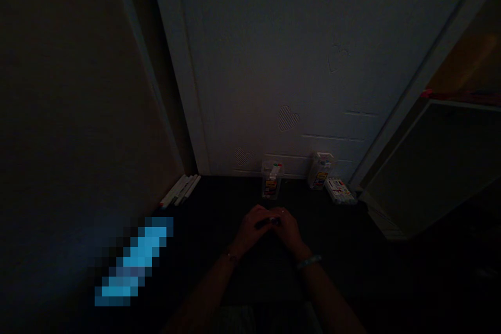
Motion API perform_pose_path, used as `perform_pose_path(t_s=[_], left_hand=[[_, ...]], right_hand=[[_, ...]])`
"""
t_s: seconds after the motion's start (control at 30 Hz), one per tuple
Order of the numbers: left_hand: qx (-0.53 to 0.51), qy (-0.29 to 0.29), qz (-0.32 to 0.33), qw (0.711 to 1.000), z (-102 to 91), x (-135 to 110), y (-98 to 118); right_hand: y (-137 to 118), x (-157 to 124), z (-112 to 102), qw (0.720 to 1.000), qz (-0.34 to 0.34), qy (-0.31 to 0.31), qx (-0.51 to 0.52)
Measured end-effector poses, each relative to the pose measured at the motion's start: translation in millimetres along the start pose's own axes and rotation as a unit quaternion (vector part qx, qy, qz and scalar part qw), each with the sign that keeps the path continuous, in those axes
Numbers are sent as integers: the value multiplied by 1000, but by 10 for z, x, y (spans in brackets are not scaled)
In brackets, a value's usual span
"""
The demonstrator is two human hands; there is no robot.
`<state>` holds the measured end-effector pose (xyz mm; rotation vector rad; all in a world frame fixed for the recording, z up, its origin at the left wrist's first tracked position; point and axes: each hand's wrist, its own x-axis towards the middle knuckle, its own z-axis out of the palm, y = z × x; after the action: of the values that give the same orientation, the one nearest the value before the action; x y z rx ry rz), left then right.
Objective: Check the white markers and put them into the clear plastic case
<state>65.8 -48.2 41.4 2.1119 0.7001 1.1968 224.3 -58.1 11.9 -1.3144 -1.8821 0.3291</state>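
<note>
In dim light, my left hand [250, 225] and my right hand [287, 227] meet over the dark tabletop, fingertips together. Both are closed, with fingers curled inward. A small dark shape shows in the gap between them, too dim to name. Just beyond my hands stands a clear plastic case [271, 188], its top open, with a few markers [275, 170] with red and green ends upright in it.
A second clear case [320, 172] stands by the wall at right, beside a flat pack of markers [340, 191]. Several white markers [181, 190] lie at the left back. A bright pixelated screen [136, 261] glows at the left. A white panel [250, 62] rises behind the dark table [230, 193].
</note>
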Motion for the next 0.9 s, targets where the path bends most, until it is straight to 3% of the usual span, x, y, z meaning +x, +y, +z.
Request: perform_pose_path(t_s=[0.23,0.37,0.47,0.6,0.73,0.9], left_hand=[[-3,7,10,1000,0,22,51],[-25,59,2,998,-22,42,82],[-63,140,-54,987,-52,64,21],[-139,243,-163,946,-83,96,-156],[-202,266,-232,914,-101,119,-269],[-219,291,-250,897,-124,112,-286]], right_hand=[[-47,2,-43,1000,0,15,11],[-33,19,-45,998,15,55,24],[-14,33,-34,995,38,77,51],[-64,45,-29,990,45,32,133],[-129,66,-50,968,73,-13,240],[-59,89,-98,939,143,4,312]])
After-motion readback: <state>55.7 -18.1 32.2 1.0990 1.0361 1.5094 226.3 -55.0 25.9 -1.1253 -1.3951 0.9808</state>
